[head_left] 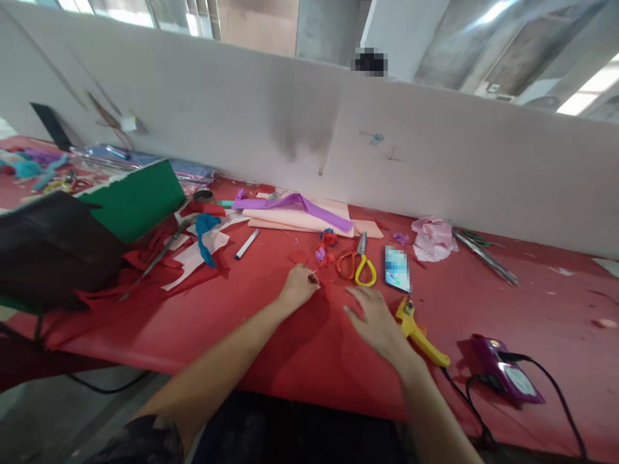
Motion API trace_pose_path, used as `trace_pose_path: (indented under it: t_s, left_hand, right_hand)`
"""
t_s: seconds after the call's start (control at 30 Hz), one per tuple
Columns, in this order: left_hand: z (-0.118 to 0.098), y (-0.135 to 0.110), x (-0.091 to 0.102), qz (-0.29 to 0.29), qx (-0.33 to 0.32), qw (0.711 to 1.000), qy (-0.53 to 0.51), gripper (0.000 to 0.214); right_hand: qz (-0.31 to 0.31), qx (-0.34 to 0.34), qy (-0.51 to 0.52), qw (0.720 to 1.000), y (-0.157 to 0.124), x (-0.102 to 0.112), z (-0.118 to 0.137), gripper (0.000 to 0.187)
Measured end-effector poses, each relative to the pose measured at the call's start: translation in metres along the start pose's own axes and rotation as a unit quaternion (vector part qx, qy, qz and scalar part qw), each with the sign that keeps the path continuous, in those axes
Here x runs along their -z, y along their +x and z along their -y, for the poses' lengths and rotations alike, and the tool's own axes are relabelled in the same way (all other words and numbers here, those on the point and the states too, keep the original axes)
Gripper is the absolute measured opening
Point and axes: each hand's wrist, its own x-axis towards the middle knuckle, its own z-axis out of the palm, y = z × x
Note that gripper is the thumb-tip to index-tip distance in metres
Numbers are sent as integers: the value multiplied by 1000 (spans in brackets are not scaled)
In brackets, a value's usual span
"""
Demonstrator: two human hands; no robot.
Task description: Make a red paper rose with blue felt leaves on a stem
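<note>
My left hand [298,285] rests on the red table [300,348], fingers pinched on a thin pale stick whose tip pokes out to the right. My right hand [373,317] lies flat on the table with fingers stretched out, holding nothing. Its outer edge is beside a yellow glue gun [420,332]. Just beyond both hands lie scissors [358,263] with orange and yellow handles. Small red and pink paper flowers [327,248] sit left of the scissors. A phone [397,268] lies right of them.
Red, pink and purple paper strips [300,212], a blue scrap [206,235] and a marker [247,244] are scattered at left. A green sheet [135,196] and black sheet [43,248] lie far left. A purple device [505,375] with cables sits at right. A white partition [435,154] runs behind.
</note>
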Motion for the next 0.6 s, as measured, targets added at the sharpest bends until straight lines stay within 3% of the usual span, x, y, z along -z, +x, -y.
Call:
trace_pose_path:
  t_s: [0.1,0.2,0.27,0.4,0.47,0.6]
  left_hand:
    - [2,-4,0,-9,-7,1000,-7,8]
    - [5,-7,1,-30,-5,999,-31,5]
    - [6,-7,3,-51,-5,997,-50,3]
    - [0,-5,12,-83,-22,990,-113,27]
    - [-8,-3,16,-71,-8,966,-249,33]
    - [-23,0,21,40,27,879,-474,30]
  right_hand:
    - [-4,-42,27,999,36,-27,19,27]
    - [-17,-64,62,996,53,-43,19,13]
    - [-23,-65,104,992,57,-45,16,2]
    - [-72,-83,226,968,65,-34,14,7]
    - [-113,-99,306,940,71,-28,14,9]
    - [-175,-133,460,860,79,-25,15,30]
